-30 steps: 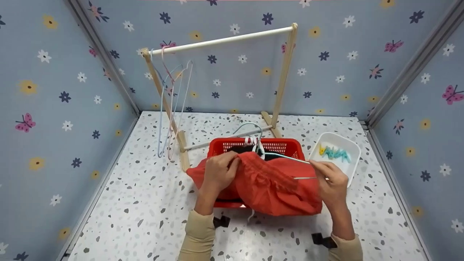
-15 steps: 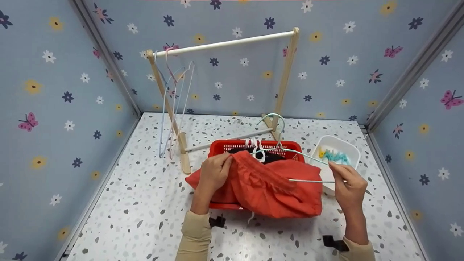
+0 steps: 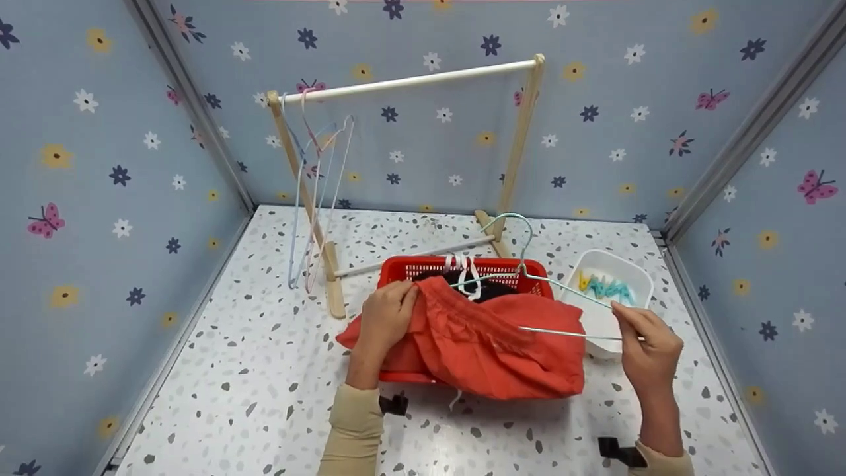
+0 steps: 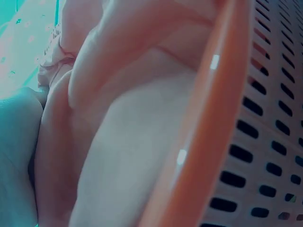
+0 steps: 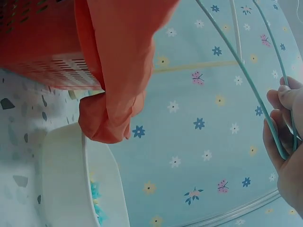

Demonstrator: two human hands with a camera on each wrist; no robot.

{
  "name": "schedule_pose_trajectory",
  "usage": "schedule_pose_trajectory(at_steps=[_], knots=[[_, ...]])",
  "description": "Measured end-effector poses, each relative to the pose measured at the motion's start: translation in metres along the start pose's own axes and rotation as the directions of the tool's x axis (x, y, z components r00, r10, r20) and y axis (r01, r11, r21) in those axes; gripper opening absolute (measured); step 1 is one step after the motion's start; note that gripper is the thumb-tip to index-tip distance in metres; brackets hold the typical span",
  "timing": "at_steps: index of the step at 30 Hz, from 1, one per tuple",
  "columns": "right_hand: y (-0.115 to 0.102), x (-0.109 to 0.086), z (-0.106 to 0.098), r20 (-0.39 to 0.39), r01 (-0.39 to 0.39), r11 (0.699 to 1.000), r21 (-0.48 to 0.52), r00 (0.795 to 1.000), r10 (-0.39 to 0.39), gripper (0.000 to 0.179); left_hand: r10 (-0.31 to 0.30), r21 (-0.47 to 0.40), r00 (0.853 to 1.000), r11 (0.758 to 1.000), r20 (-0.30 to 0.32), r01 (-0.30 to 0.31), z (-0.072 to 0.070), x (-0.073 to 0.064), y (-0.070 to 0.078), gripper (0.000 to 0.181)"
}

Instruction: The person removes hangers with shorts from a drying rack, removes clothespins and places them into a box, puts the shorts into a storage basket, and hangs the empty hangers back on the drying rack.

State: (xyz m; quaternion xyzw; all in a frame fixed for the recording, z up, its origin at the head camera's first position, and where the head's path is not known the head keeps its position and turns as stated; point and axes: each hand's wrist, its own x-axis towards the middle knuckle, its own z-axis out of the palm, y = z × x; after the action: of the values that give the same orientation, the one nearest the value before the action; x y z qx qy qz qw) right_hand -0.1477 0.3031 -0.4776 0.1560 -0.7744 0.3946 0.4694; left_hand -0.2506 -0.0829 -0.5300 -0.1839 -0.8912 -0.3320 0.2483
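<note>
Red shorts [image 3: 489, 344] with a gathered elastic waistband are draped over a red basket [image 3: 396, 266]. My left hand [image 3: 383, 320] grips the waistband at its left end. With thumb and fingers, my right hand [image 3: 651, 347] holds the right end of a mint-green wire hanger [image 3: 568, 289]. The hanger's left part goes into the waistband and is hidden by the cloth. Its hook stands up above the basket's back rim. In the right wrist view, the right hand [image 5: 289, 118] curls round the bent wire, apart from the shorts [image 5: 123, 61].
Dark cloth [image 3: 433, 274] and white hanger hooks [image 3: 462, 264] show inside the basket. A white tray [image 3: 644, 274] with several clothespins [image 3: 611, 289] stands to the right. Behind is a wooden rack [image 3: 410, 82], with blue and pink hangers [image 3: 317, 198] at its left end.
My right hand has moved right and slightly down, drawing the hanger rightward, so more wire shows outside the waistband. My left hand keeps its grip and has shifted slightly left.
</note>
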Motion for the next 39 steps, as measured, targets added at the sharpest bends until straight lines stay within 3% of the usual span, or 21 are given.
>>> schedule_pose_trajectory(at_steps=[6, 11, 15, 19, 22, 30, 39], knots=[[0.020, -0.006, -0.009, -0.013, -0.036, 0.999, -0.028, 0.999, 0.036, 0.035, -0.073, 0.001, 0.996, 0.997, 0.041, 0.073, -0.001, 0.003, -0.001, 0.023], [0.017, -0.004, -0.017, -0.047, -0.070, 0.995, -0.069, 0.997, 0.067, 0.031, -0.171, 0.026, 0.982, 0.985, 0.084, 0.169, -0.003, 0.005, -0.003, 0.020], [0.007, 0.000, -0.023, -0.078, -0.083, 0.992, -0.093, 0.994, 0.076, 0.027, -0.233, 0.047, 0.972, 0.972, 0.025, 0.231, -0.003, 0.004, -0.006, 0.010], [0.001, 0.001, -0.028, -0.095, -0.098, 0.992, -0.085, 0.991, 0.090, 0.026, -0.205, 0.081, 0.974, 0.974, -0.094, 0.213, -0.005, 0.004, -0.009, 0.016], [0.000, 0.000, -0.031, -0.112, -0.121, 0.990, -0.077, 0.987, 0.112, 0.025, -0.171, 0.113, 0.978, 0.976, -0.123, 0.185, -0.006, 0.003, -0.009, 0.014], [0.003, -0.003, -0.032, -0.134, -0.119, 0.992, -0.052, 0.985, 0.111, 0.023, -0.174, 0.106, 0.984, 0.978, -0.047, 0.178, -0.007, -0.001, -0.008, 0.011], [0.009, -0.007, -0.028, -0.144, -0.144, 0.989, -0.023, 0.980, 0.139, 0.027, -0.233, 0.024, 0.973, 0.972, -0.004, 0.233, -0.016, -0.002, -0.004, 0.010]])
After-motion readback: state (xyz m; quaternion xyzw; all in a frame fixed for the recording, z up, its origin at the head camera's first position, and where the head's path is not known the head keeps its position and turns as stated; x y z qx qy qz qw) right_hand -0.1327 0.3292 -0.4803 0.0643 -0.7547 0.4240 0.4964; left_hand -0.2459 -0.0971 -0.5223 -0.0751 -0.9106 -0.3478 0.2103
